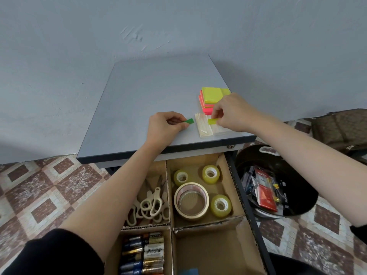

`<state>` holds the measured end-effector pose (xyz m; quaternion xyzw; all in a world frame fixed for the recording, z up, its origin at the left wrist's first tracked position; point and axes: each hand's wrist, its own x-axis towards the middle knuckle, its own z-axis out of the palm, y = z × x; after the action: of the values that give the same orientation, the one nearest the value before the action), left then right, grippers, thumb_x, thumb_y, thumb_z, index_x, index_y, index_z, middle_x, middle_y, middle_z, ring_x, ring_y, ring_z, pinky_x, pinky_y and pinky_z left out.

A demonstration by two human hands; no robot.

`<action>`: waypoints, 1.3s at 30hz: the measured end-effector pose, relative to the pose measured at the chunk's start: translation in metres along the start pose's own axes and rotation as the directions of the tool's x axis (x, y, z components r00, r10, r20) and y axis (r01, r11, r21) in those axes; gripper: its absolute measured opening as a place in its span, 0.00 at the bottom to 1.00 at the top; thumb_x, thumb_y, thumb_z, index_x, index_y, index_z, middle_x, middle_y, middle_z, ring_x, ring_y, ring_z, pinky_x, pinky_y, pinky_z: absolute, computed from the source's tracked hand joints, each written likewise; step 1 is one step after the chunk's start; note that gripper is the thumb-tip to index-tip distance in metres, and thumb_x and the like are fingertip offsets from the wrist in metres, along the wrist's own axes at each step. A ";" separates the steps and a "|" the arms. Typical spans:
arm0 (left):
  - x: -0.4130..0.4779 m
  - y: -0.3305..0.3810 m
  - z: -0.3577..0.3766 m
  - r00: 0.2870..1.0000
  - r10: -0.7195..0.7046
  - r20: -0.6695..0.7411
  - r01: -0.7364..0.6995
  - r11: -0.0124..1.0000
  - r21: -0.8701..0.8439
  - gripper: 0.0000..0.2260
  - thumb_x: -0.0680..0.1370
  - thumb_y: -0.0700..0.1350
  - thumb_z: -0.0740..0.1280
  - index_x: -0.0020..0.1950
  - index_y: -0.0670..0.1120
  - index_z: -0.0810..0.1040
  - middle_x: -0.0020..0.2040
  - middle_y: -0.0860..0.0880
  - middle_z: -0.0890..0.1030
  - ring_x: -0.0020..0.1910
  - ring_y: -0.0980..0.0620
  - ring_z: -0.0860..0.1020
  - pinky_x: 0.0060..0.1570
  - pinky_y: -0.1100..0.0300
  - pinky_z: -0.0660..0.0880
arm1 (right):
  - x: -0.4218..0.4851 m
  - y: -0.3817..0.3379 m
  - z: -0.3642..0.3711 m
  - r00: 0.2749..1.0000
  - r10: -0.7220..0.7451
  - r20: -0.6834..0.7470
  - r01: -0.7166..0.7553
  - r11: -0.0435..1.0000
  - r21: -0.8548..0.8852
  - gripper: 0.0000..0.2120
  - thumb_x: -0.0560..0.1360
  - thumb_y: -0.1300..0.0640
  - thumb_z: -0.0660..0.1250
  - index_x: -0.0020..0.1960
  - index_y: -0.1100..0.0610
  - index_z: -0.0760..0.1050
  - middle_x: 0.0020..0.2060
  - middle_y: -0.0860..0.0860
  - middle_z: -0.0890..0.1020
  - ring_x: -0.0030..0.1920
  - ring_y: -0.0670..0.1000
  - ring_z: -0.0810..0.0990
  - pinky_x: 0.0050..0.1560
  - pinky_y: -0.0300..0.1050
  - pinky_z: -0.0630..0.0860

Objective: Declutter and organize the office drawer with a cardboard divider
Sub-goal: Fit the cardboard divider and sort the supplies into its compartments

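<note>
Ok, L grip (164, 126): green tab (189, 121); R (232, 114): yellow tab (212, 121)

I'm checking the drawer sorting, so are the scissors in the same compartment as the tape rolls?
No, the scissors lie in the compartment left of the tape rolls, with a cardboard wall between them.

Open drawer (246, 205) below the bench's (149, 92) near edge, split by a brown cardboard divider (170, 195) into four compartments. Cream-handled scissors (151, 205) lie far left, tape rolls (191, 201) far right, batteries (145, 253) in rows near left. On the bench, a yellow-and-pink sticky-note stack (212, 96) sits beyond a pale pad (204, 129). A green tab (189, 121) is just left of the pad, a yellow tab (212, 121) over it.
</note>
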<state>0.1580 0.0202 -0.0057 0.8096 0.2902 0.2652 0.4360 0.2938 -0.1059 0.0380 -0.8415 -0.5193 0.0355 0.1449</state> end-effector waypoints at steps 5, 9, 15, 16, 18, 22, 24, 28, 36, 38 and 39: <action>-0.019 0.005 -0.008 0.998 -0.058 -0.020 0.055 0.990 -0.127 0.04 0.72 0.40 0.72 0.46 0.45 0.81 0.41 0.53 0.80 0.39 0.60 0.77 0.42 0.73 0.74 | -0.031 -0.010 -0.004 0.992 0.075 -0.104 -0.046 0.966 0.254 0.07 0.71 0.66 0.69 0.47 0.60 0.83 0.38 0.50 0.79 0.33 0.41 0.73 0.35 0.29 0.66; -0.077 0.015 -0.020 0.994 -0.054 0.095 0.078 0.958 -0.276 0.05 0.71 0.36 0.72 0.40 0.45 0.80 0.37 0.52 0.81 0.36 0.62 0.78 0.42 0.72 0.73 | -0.079 -0.026 0.003 0.991 0.125 -0.052 -0.076 0.832 0.549 0.05 0.69 0.66 0.72 0.44 0.57 0.81 0.32 0.46 0.77 0.27 0.33 0.73 0.34 0.26 0.68; -0.166 -0.005 -0.039 0.859 -0.148 0.490 0.138 0.989 0.057 0.04 0.69 0.37 0.73 0.41 0.45 0.81 0.37 0.51 0.82 0.37 0.60 0.79 0.42 0.69 0.75 | -0.128 -0.038 0.072 0.982 0.171 0.080 -0.179 0.706 0.685 0.06 0.70 0.65 0.72 0.46 0.58 0.81 0.31 0.45 0.77 0.32 0.40 0.73 0.35 0.30 0.69; -0.175 -0.011 -0.032 0.823 -0.187 0.537 0.127 0.981 0.147 0.04 0.70 0.39 0.73 0.42 0.46 0.81 0.38 0.51 0.81 0.37 0.60 0.78 0.41 0.70 0.74 | -0.129 -0.039 0.084 0.980 0.171 0.103 -0.195 0.706 0.681 0.06 0.69 0.65 0.73 0.45 0.57 0.81 0.31 0.45 0.77 0.33 0.41 0.73 0.39 0.34 0.71; -0.189 -0.020 -0.011 0.774 -0.240 0.586 0.063 0.950 0.307 0.04 0.72 0.41 0.73 0.45 0.48 0.82 0.39 0.52 0.81 0.38 0.60 0.77 0.40 0.72 0.72 | -0.127 -0.042 0.103 0.975 0.165 0.146 -0.220 0.690 0.689 0.07 0.69 0.65 0.73 0.43 0.55 0.81 0.31 0.44 0.77 0.34 0.42 0.73 0.41 0.38 0.71; -0.199 -0.030 0.032 0.712 -0.261 0.651 -0.114 0.873 0.474 0.07 0.73 0.42 0.72 0.50 0.48 0.84 0.45 0.51 0.84 0.44 0.56 0.79 0.47 0.67 0.73 | -0.119 -0.038 0.119 0.975 0.117 0.190 -0.218 0.679 0.701 0.08 0.71 0.64 0.72 0.43 0.52 0.78 0.33 0.43 0.76 0.35 0.40 0.73 0.37 0.33 0.68; -0.197 -0.036 0.044 0.676 -0.294 0.676 -0.161 0.836 0.525 0.08 0.73 0.42 0.71 0.51 0.48 0.84 0.48 0.50 0.84 0.48 0.53 0.79 0.52 0.61 0.75 | -0.116 -0.034 0.122 0.972 0.106 0.209 -0.225 0.671 0.706 0.09 0.71 0.64 0.72 0.43 0.51 0.77 0.33 0.42 0.76 0.35 0.39 0.74 0.37 0.32 0.68; -0.189 -0.052 0.061 0.596 -0.422 0.683 -0.248 0.712 0.657 0.09 0.74 0.39 0.67 0.52 0.47 0.83 0.51 0.47 0.82 0.52 0.47 0.79 0.53 0.54 0.77 | -0.109 -0.022 0.126 0.968 0.137 0.209 -0.248 0.625 0.740 0.07 0.70 0.64 0.72 0.46 0.55 0.80 0.35 0.43 0.77 0.36 0.40 0.75 0.39 0.32 0.70; -0.196 -0.067 0.076 0.571 -0.542 0.616 -0.169 0.658 0.734 0.09 0.72 0.37 0.68 0.50 0.44 0.83 0.49 0.45 0.83 0.50 0.46 0.80 0.51 0.56 0.77 | -0.109 -0.017 0.129 0.969 0.144 0.200 -0.245 0.666 0.705 0.06 0.70 0.65 0.72 0.46 0.59 0.82 0.32 0.44 0.76 0.34 0.41 0.74 0.36 0.29 0.70; -0.196 -0.065 0.076 0.595 -0.532 0.602 -0.165 0.653 0.739 0.08 0.72 0.37 0.69 0.49 0.46 0.83 0.48 0.45 0.83 0.48 0.46 0.80 0.49 0.56 0.77 | -0.109 -0.015 0.129 0.969 0.156 0.192 -0.247 0.674 0.696 0.06 0.69 0.65 0.73 0.46 0.60 0.83 0.32 0.44 0.76 0.33 0.41 0.74 0.35 0.28 0.70; -0.197 -0.063 0.075 0.605 -0.526 0.597 -0.168 0.649 0.742 0.08 0.72 0.37 0.69 0.49 0.46 0.83 0.49 0.45 0.83 0.49 0.45 0.80 0.50 0.55 0.77 | -0.109 -0.015 0.128 0.969 0.159 0.188 -0.246 0.677 0.694 0.06 0.69 0.65 0.73 0.46 0.60 0.83 0.32 0.44 0.76 0.33 0.41 0.74 0.34 0.28 0.70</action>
<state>0.0583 -0.1306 -0.1309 0.9049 0.2424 -0.3020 0.1765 0.2041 -0.1699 -0.0905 -0.7684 -0.3758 0.2966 0.4246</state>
